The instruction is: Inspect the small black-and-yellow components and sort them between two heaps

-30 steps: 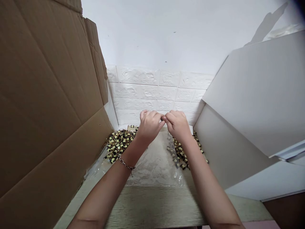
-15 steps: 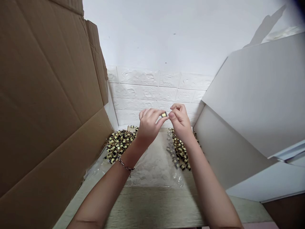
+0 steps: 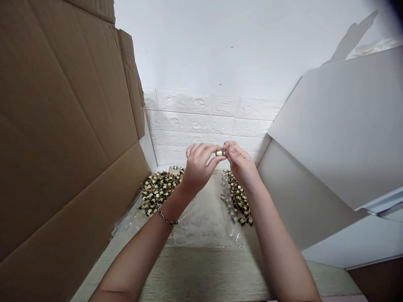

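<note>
Between the thumb and fingers of my left hand (image 3: 199,165) is a small transformer (image 3: 220,153) with a yellow-taped middle and black ends. It is held up above the table, in front of the wall. My right hand (image 3: 241,161) is closed in a pinch at the transformer's right end, where small pins or wire ends show; exactly what the fingertips grip is partly hidden. Beneath my left forearm lies a heap of similar yellow and black transformers (image 3: 157,188) with brownish wires. A second heap of transformers (image 3: 238,197) lies beside my right wrist.
A clear plastic bag (image 3: 204,222) lies flat on the pale wooden table (image 3: 204,272) between the heaps. Tall brown cardboard (image 3: 69,126) stands at the left, white panels (image 3: 340,126) at the right. A white brick-patterned wall (image 3: 192,121) closes off the back.
My right hand's fingers have closed in on the transformer's right end; they were more loosely curled beside it. My left hand has shifted slightly right, still holding the transformer.
</note>
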A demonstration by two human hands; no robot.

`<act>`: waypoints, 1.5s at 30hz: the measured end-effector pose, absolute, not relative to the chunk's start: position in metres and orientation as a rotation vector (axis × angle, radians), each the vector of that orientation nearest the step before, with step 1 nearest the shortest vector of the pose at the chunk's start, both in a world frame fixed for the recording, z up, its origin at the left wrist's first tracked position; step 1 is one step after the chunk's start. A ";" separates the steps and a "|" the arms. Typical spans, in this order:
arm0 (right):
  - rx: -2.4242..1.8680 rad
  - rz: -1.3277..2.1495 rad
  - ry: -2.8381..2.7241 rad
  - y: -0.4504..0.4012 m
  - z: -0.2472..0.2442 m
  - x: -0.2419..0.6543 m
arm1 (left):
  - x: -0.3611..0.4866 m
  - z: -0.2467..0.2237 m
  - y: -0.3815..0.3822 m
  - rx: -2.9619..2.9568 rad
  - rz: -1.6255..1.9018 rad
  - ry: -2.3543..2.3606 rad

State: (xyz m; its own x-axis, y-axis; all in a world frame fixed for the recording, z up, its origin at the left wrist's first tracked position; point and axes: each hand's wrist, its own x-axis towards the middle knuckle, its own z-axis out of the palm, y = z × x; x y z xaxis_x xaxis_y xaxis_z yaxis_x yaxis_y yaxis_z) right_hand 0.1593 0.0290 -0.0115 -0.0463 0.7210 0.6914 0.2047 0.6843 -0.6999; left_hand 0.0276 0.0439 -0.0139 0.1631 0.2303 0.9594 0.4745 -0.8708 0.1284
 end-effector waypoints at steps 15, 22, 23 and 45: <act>-0.733 0.639 -1.581 0.025 -0.010 0.156 | 0.031 -0.014 0.041 -2.367 -2.015 -0.678; -0.710 0.663 -1.568 0.023 -0.007 0.155 | 0.032 -0.013 0.039 -2.501 -2.195 -0.661; -0.708 0.673 -1.556 0.022 -0.007 0.154 | 0.032 -0.013 0.039 -2.512 -2.202 -0.644; -0.744 0.447 -1.647 0.022 -0.007 0.154 | 0.030 -0.010 0.040 -2.601 -2.288 -0.668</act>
